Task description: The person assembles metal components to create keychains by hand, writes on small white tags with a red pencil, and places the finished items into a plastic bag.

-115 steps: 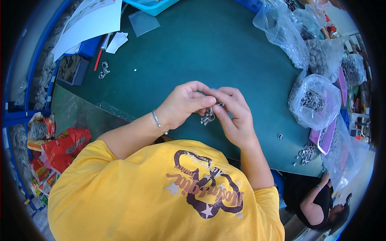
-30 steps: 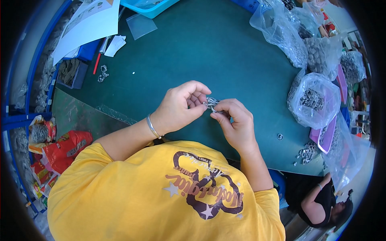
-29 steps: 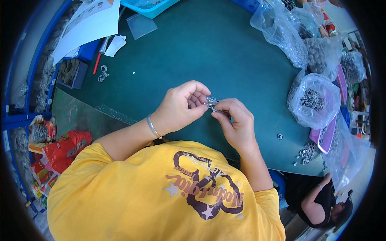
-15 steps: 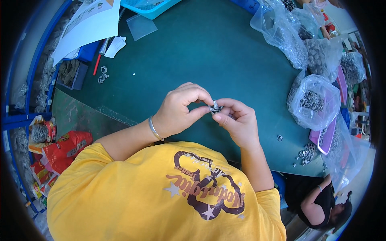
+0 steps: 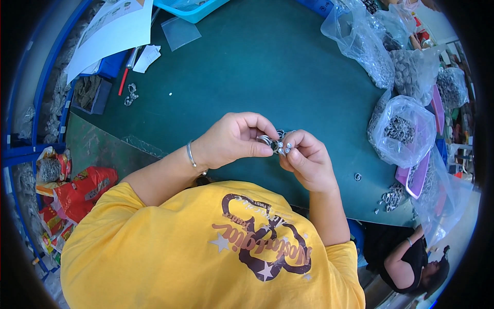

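Over the table's near side, my two hands meet at a small bunch of silver metal rings (image 5: pixel 278 146), some with round knobs on them. My left hand (image 5: pixel 236 140), with a bracelet at its wrist, pinches the ring at the bunch's left side between thumb and fingertips. From the other side my right hand (image 5: pixel 310 160) grips the bunch with its thumb and bent fingers. The fingers hide part of the rings, so how they join cannot be made out. A lone ring (image 5: pixel 357 176) lies right of my right hand, with a small heap of rings (image 5: pixel 393 198) beyond it.
Clear bags of metal parts (image 5: pixel 397 129) and a purple tray (image 5: pixel 419 177) crowd the green table's right side. Left lie several rings (image 5: pixel 131 95), a red pen (image 5: pixel 123 81) and paper sheets (image 5: pixel 110 33). A turquoise basket (image 5: pixel 193 11) stands far off. A person (image 5: pixel 406 262) sits lower right.
My left hand has drawn back slightly to the left and turned, with a ring now showing at its fingertips. My right hand has shifted a little lower, and the bunch looks more spread out.
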Motion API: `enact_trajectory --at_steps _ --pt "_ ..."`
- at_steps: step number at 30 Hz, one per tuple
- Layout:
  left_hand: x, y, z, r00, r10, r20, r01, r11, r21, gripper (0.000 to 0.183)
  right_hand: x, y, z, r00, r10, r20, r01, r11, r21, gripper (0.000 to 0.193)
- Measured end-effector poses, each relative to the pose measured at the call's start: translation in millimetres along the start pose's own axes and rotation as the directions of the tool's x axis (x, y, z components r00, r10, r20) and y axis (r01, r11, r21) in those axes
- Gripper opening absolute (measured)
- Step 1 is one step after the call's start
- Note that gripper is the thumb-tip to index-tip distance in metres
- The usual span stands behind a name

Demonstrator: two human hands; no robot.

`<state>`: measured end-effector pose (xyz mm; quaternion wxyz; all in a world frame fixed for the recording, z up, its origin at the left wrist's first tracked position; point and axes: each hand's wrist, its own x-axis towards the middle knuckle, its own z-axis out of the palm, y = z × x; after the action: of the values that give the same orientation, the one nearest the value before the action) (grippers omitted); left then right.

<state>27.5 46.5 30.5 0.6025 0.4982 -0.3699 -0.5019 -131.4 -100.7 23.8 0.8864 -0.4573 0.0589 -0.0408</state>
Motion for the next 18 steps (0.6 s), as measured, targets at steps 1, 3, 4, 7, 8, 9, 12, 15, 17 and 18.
enact_trajectory --at_steps 1,3,4,7,8,9,12,15,17,18 --pt "1 -3 0 0.997 0.083 -0.004 -0.083 0.995 0.064 0.020 0 0 0 1.000 -0.004 0.018 0.004 1.000 -0.005 0.011" --pt "-1 -6 2 0.999 0.002 -0.039 -0.007 0.990 -0.143 0.019 0 1 -2 1.000 -0.021 0.015 0.023 0.994 -0.107 0.011" --pt "-2 -7 3 0.998 -0.040 -0.050 0.027 0.969 -0.245 0.019 1 1 -2 0.999 -0.030 0.015 0.032 0.987 -0.158 0.011" --pt "-2 5 6 0.984 -0.155 -0.087 0.137 0.974 -0.179 0.017 -2 0 -1 0.995 -0.087 -0.044 0.060 0.903 -0.424 0.013" --pt "-2 3 7 0.992 -0.092 -0.086 0.077 0.984 -0.159 0.017 -1 -1 -1 0.997 -0.058 -0.052 0.030 0.902 -0.430 0.014" --pt "-3 -1 8 0.996 -0.028 -0.083 0.016 0.990 -0.139 0.017 0 -2 -2 0.998 -0.029 -0.061 -0.001 0.900 -0.435 0.015" --pt "-5 -6 11 0.985 0.164 -0.057 -0.167 0.985 -0.036 0.018 -1 -5 -1 0.996 0.073 -0.055 -0.087 0.942 -0.325 0.020" --pt "-5 -4 9 0.926 0.372 0.059 -0.376 0.897 0.232 0.020 -4 -8 -3 0.968 0.252 0.004 -0.252 0.966 -0.054 0.027" --pt "-6 -6 5 0.881 0.448 0.153 -0.473 0.819 0.325 0.023 -5 -10 0 0.960 0.280 -0.012 -0.280 0.959 -0.038 0.032" --pt "-6 -9 6 0.922 0.380 0.079 -0.388 0.903 0.185 0.023 -5 -11 5 0.969 0.239 -0.060 -0.245 0.961 -0.128 0.034"
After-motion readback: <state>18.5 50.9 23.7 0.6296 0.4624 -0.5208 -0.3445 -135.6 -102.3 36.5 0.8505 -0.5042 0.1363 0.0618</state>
